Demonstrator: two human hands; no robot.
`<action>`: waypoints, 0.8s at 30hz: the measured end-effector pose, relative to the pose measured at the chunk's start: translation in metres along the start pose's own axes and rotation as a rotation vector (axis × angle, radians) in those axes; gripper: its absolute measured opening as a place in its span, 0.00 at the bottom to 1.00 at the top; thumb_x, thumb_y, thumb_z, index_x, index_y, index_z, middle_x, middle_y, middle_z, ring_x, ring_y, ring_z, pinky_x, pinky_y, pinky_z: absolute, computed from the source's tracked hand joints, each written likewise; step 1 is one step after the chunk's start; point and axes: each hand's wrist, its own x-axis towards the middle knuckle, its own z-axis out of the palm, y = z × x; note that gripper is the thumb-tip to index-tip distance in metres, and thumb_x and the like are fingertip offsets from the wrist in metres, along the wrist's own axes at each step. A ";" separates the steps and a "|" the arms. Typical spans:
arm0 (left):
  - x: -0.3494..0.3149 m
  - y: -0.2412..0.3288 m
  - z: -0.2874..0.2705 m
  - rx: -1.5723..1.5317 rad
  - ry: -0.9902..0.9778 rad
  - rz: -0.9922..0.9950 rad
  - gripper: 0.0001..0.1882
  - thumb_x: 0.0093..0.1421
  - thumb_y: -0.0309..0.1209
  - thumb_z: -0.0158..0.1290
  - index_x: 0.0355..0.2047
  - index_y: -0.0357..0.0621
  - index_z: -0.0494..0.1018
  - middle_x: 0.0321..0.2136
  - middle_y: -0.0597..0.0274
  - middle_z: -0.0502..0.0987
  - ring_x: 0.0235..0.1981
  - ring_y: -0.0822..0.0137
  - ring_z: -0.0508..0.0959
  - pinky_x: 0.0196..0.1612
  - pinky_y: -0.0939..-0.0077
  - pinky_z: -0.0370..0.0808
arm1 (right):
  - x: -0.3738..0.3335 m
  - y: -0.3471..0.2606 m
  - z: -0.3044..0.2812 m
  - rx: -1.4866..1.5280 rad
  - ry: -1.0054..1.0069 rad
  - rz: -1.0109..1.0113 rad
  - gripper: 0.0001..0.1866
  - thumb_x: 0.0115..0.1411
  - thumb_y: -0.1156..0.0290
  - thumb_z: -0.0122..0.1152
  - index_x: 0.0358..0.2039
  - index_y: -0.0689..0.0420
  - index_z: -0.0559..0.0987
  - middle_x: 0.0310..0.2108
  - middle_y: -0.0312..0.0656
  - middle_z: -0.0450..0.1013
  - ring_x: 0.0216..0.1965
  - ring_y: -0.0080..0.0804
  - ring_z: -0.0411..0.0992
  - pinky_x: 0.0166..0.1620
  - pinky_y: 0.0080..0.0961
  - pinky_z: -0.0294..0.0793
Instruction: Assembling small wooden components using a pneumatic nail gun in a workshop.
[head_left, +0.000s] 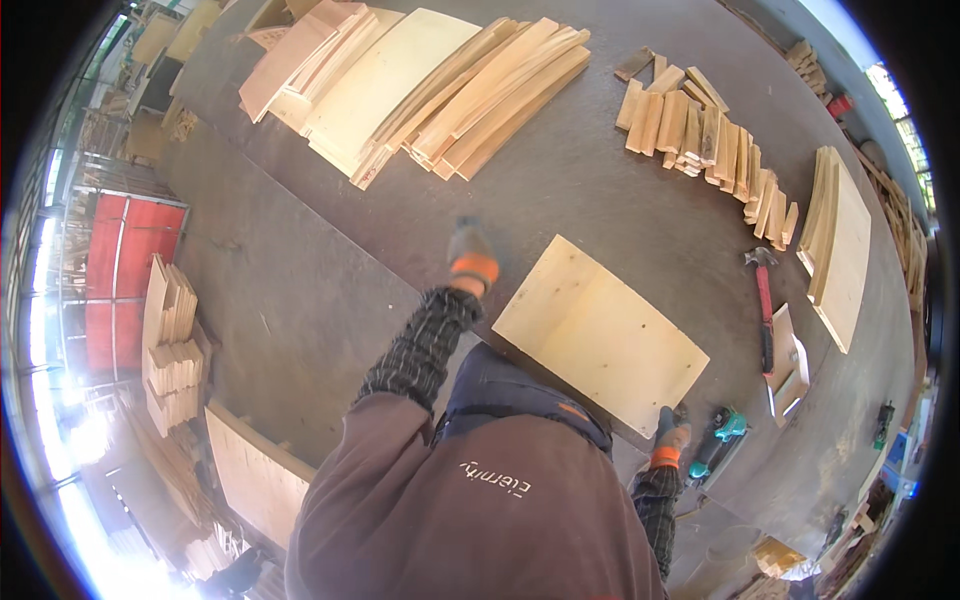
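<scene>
A rectangular pale wooden panel with small dark spots lies at an angle on the floor in front of me. My right hand, in a grey and orange glove, is closed on the panel's near right corner; its fingertips are partly hidden. My left hand, gloved alike, hangs beyond the panel's left side, apart from it. Motion blurs its fingers, so I cannot make out their pose. Close to my right hand lies a teal and black power tool. Farther right rests a claw hammer with a red and black handle.
Stacked boards and slats lie at the far left. A row of short wood blocks curves at the far right, near leaning panels. Small wood pieces lie by the hammer. More boards stand at left, near a red panel.
</scene>
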 end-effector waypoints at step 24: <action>0.110 0.007 -0.079 0.014 0.428 0.185 0.21 0.62 0.39 0.56 0.52 0.43 0.75 0.39 0.40 0.84 0.40 0.40 0.85 0.43 0.45 0.81 | -0.014 0.006 0.014 -0.089 0.119 0.086 0.31 0.61 0.76 0.66 0.65 0.67 0.71 0.53 0.50 0.80 0.52 0.38 0.79 0.56 0.32 0.78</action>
